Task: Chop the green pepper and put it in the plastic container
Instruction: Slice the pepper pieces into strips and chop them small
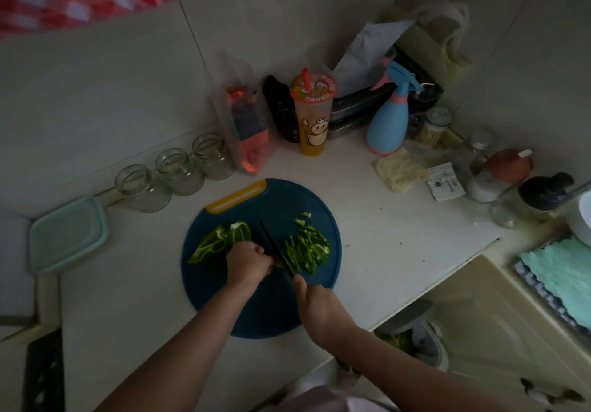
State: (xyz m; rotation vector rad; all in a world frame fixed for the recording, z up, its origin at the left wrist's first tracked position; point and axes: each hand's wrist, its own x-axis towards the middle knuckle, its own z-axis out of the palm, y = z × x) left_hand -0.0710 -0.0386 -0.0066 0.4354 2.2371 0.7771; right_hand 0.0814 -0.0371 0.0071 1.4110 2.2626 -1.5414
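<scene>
A round dark blue cutting board (275,309) with a yellow handle lies on the white counter. An uncut part of the green pepper (220,239) rests on its left side. My left hand (248,263) has its fingers curled down on the pepper's end, beside the blade. My right hand (316,307) grips the handle of a dark knife (277,248) whose blade runs between the hand and a pile of chopped pepper strips (308,247) on the board's right. A pale teal plastic container (67,234) sits at the left, against the wall.
Three glass jars (174,171) line the back wall. A printed yellow cup (313,114), a blue spray bottle (388,120), boxes, bags and small jars crowd the back right corner. The counter edge runs close on the right, with a bin (412,335) below it.
</scene>
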